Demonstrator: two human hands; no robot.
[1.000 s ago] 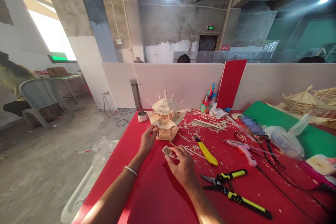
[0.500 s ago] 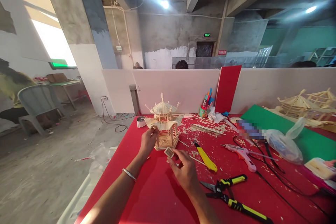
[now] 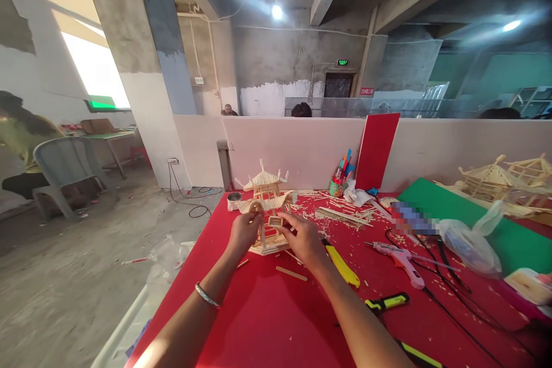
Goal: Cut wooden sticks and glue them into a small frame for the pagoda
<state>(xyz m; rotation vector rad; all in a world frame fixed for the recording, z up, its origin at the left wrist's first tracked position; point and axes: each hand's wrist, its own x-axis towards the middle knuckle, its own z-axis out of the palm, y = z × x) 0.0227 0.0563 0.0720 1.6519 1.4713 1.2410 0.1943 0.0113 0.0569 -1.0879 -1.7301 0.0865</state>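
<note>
A model pavilion made of pale wooden sticks, with two tiers of roof, stands at the far left part of the red table. My left hand is closed, its fingertips pinching the front left of the lower eave near a post. Between the thumb and fingers of my right hand is a small rectangular wooden frame, held upright in front of the pavilion's open side. A flat wooden stick lies on the table below my hands.
Right of my hands lie a yellow utility knife, cutting pliers partly behind my forearm, and a pink glue gun with its cable. Loose sticks and a pen cup are farther back. A white cup stands left of the pavilion.
My right hand has raised the small frame to the pavilion's front. The pavilion has turned and come nearer, with my left hand at its eave. The flat stick now lies uncovered on the table.
</note>
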